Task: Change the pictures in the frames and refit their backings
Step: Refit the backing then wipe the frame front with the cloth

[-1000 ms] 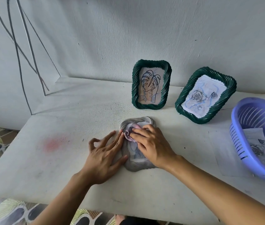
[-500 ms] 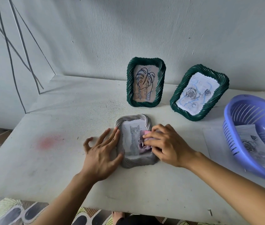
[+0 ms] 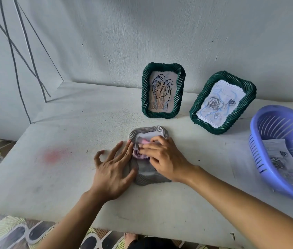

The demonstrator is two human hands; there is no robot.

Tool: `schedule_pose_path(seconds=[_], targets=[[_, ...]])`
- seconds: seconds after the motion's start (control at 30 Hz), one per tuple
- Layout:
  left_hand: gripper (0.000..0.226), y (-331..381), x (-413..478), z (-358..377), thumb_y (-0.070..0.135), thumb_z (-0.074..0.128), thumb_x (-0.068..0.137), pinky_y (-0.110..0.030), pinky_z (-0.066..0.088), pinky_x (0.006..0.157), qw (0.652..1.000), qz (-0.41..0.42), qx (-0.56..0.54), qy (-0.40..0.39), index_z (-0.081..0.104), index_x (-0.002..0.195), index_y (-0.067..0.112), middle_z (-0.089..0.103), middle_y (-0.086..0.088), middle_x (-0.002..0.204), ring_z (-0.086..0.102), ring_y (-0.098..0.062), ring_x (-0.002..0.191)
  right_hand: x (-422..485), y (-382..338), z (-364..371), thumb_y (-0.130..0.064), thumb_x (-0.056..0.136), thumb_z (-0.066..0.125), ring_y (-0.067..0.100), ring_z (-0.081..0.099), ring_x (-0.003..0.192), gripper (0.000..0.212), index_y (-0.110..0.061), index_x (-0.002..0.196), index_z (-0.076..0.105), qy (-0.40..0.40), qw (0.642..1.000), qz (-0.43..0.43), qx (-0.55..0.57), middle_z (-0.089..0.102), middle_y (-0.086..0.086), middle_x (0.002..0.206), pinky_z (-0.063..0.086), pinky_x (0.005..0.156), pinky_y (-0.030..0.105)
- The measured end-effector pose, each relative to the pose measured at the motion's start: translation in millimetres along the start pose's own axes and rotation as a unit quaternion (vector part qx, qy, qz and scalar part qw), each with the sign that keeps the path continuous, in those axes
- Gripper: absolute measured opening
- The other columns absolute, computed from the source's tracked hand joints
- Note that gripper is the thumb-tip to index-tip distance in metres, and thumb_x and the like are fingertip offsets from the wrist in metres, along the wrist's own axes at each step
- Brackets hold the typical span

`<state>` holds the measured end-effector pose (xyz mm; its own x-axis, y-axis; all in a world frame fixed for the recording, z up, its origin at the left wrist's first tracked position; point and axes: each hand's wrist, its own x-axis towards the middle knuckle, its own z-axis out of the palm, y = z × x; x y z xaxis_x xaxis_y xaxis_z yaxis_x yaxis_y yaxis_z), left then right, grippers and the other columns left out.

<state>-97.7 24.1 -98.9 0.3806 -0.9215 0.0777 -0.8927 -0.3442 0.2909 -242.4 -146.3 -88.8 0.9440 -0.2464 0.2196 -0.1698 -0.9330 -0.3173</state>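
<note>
Wiping grey frame [image 3: 149, 174]: right hand [image 3: 167, 159] pinches pink cloth [image 3: 143, 150]; left hand [image 3: 114, 169], flat and unclenched beside frame, should brace firmly.

Both hands cover most of the grey frame [image 3: 149, 178], so its picture hardly shows (the pink cloth [image 3: 143, 150] is blurred). The purple basket [image 3: 268, 159] runs off the right edge.
</note>
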Motion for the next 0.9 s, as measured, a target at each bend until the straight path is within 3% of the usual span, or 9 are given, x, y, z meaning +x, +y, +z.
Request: schedule_pose_path(seconds=[0.13,0.33,0.47,0.6,0.77,0.9], targets=[[0.072,-3,0,1,0.063,0.03,0.091,-0.05,0.013,0.111,1.0,0.006,-0.001,-0.001,0.024,0.157,0.034,0.018,0.021,0.161,0.014,-0.002,0.151,-29,4,-13,-0.022,0.089,0.048,0.02,0.052,0.109,0.034,-0.026,0.111,0.073,-0.034,0.996,-0.074,0.033,0.066,-0.015,0.125,0.04,0.085,0.039],[0.074,-2,1,-3,0.065,0.027,0.089,-0.045,0.005,0.113,1.0,0.005,-0.018,-0.003,0.019,0.157,0.038,0.012,0.025,0.16,0.008,0.002,0.15,-38,32,-37,-0.021,0.087,0.056,0.021,0.055,0.102,0.02,-0.024,0.087,0.075,0.019,0.997,-0.061,-0.037,0.071,-0.015,0.106,0.04,0.077,0.041],[0.073,-2,1,-4,0.066,0.028,0.088,-0.045,0.006,0.113,1.0,0.003,-0.026,-0.009,0.02,0.156,0.041,0.011,0.027,0.16,0.009,0.002,0.15,-19,36,-34,-0.021,0.088,0.054,0.024,0.055,0.103,0.023,-0.022,0.096,0.076,0.048,0.994,-0.021,-0.093,0.071,-0.011,0.111,0.037,0.075,0.039],[0.074,-3,1,-4,0.067,0.023,0.088,-0.047,0.005,0.114,1.0,0.007,-0.018,-0.015,0.016,0.157,0.04,0.008,0.026,0.16,0.005,0.002,0.15,2,24,-17,-0.017,0.085,0.057,0.028,0.053,0.108,0.031,-0.019,0.111,0.074,0.064,0.994,0.037,-0.082,0.069,-0.004,0.122,0.041,0.078,0.044],[0.073,-3,0,-3,0.066,0.025,0.09,-0.045,0.005,0.113,1.0,0.007,-0.014,-0.009,0.017,0.157,0.038,0.011,0.024,0.161,0.007,0.001,0.151,-19,5,-5,-0.02,0.089,0.051,0.023,0.053,0.106,0.032,-0.022,0.112,0.074,0.014,0.999,-0.049,-0.01,0.068,-0.009,0.124,0.04,0.081,0.039],[0.073,-4,1,-2,0.066,0.024,0.09,-0.045,0.004,0.113,1.0,0.006,-0.017,-0.011,0.014,0.157,0.04,0.01,0.025,0.161,0.005,0.002,0.151,-34,25,-21,-0.02,0.088,0.055,0.022,0.056,0.105,0.025,-0.024,0.1,0.077,0.047,0.997,-0.05,-0.041,0.071,-0.011,0.118,0.04,0.078,0.039]])
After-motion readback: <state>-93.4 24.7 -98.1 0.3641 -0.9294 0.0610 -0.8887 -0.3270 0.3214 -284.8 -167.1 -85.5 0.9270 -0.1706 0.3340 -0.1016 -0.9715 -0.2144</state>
